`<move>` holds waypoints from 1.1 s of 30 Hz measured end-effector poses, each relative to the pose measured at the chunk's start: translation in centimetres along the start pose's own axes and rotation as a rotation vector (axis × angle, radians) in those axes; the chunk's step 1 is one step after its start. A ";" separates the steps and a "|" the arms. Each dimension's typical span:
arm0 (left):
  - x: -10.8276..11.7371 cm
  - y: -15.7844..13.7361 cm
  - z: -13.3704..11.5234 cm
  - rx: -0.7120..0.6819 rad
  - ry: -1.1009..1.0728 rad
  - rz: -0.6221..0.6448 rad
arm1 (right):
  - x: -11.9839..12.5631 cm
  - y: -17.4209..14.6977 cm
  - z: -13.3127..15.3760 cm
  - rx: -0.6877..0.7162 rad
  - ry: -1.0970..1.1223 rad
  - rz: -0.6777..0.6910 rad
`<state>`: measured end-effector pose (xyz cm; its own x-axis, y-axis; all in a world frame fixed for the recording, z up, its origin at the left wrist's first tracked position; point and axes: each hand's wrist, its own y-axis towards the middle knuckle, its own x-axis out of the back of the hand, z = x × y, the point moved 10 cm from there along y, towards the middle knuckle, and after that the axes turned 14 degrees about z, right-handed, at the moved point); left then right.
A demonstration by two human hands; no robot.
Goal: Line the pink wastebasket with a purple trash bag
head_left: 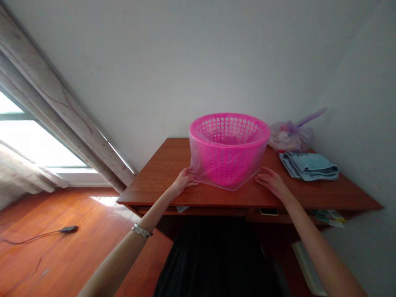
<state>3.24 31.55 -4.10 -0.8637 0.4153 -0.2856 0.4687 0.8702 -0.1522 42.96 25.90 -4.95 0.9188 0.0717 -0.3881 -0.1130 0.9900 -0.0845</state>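
Note:
A pink plastic basket (229, 146) with a perforated wall stands upright on the brown desk (167, 161). A thin clear plastic bag (198, 159) covers the basket's rim and hangs loosely down its outside, its lower edge close to the desk top. At the bag's lower left edge, my left hand (185, 180) has its fingers closed on the film. My right hand (271, 182) is at the lower right edge of the bag, fingers bent together and gripping the film there. Some fingertips are hard to make out against the clear plastic.
Folded light-blue cloth (311, 166) lies on the desk's right side. Behind it sits a tied plastic bag of items (291, 136) against the wall. Small things occupy the open shelf under the desk top, including a phone-like object (268, 211). A cable adapter (68, 229) lies on the floor.

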 end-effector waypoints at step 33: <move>0.6 -1.6 0.0 0.023 0.135 -0.035 | -5.4 -0.4 -3.0 -0.176 -0.113 0.065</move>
<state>1.99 30.44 -4.02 -0.8960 0.4180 -0.1495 0.4405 0.8790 -0.1822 36.93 24.79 -5.56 0.9430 0.1572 -0.2934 -0.2281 0.9471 -0.2257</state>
